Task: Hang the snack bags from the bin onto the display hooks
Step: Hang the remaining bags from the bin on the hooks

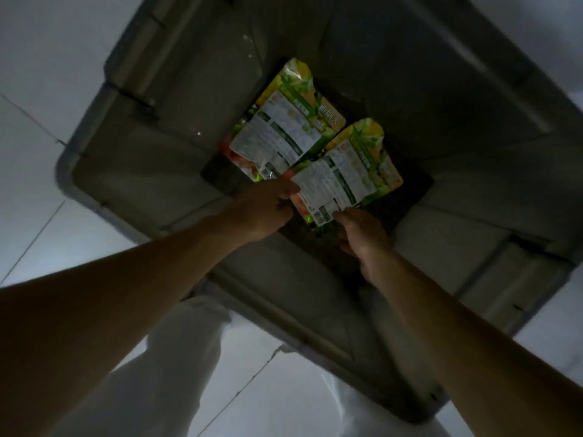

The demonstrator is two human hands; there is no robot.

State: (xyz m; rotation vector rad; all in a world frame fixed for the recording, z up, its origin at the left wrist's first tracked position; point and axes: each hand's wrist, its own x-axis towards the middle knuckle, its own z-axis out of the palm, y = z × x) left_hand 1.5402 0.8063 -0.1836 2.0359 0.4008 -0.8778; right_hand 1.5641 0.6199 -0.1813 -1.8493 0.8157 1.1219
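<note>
I look straight down into a deep grey bin [151,146] on the floor. Two green-and-yellow snack bags lie at its bottom, backs up with white label panels. The far bag [284,121] lies up and to the left; the near bag [344,175] lies beside it, lower right. My left hand [265,209] reaches into the bin and pinches the near bag's lower left edge. My right hand [359,231] grips the same bag at its bottom corner. No display hooks are in view.
The bin's sloping inner walls close in around both arms, and its rim [284,298] crosses under my forearms. Pale tiled floor [31,74] surrounds the bin. My legs in white trousers [164,367] stand at the near side.
</note>
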